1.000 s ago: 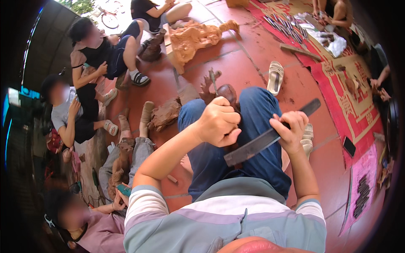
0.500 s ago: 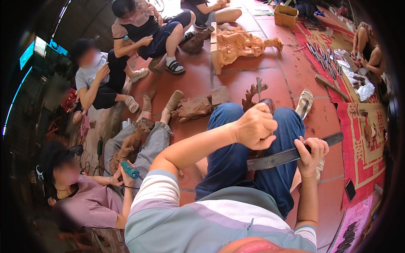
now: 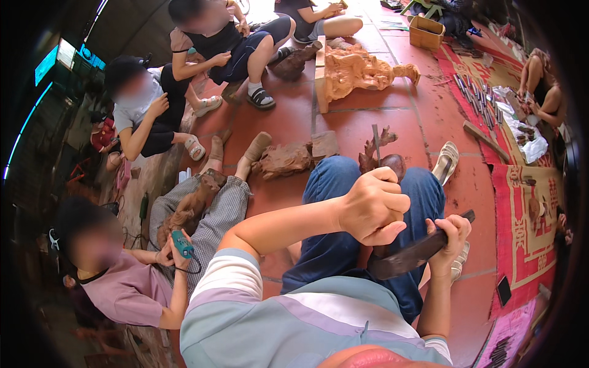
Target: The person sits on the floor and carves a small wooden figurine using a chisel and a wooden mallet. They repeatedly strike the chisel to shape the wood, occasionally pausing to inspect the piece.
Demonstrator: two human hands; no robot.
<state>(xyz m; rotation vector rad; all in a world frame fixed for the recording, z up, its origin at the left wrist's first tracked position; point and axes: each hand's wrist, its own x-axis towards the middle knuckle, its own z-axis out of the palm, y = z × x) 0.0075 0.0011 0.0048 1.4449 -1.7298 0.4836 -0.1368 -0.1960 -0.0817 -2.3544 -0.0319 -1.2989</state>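
My left hand (image 3: pixel 375 207) is closed in a fist around a chisel (image 3: pixel 376 140), whose narrow metal shaft sticks out beyond the fingers; a brown handle end shows below the fist. Past that hand, between my knees, a dark reddish-brown wood carving (image 3: pixel 392 164) with a branching, jagged top is partly hidden. My right hand (image 3: pixel 450 240) grips a dark wooden mallet (image 3: pixel 408 256), a flat, long club. It tilts over my right thigh, its broad end just below the left fist and near the chisel handle; I cannot tell if they touch.
A pale orange wooden statue (image 3: pixel 362 72) lies on the red tiles ahead. A rough wood block (image 3: pixel 285 161) rests left of my knees. Several chisels (image 3: pixel 478 98) lie on a red mat (image 3: pixel 500 184) at right, near a phone (image 3: pixel 504 291). At left, a person holds a green power tool (image 3: pixel 182 244).
The mallet has swung left and toward the chisel handle, its broad end now lower. My left fist has stayed closed. The whole view has shifted slightly.
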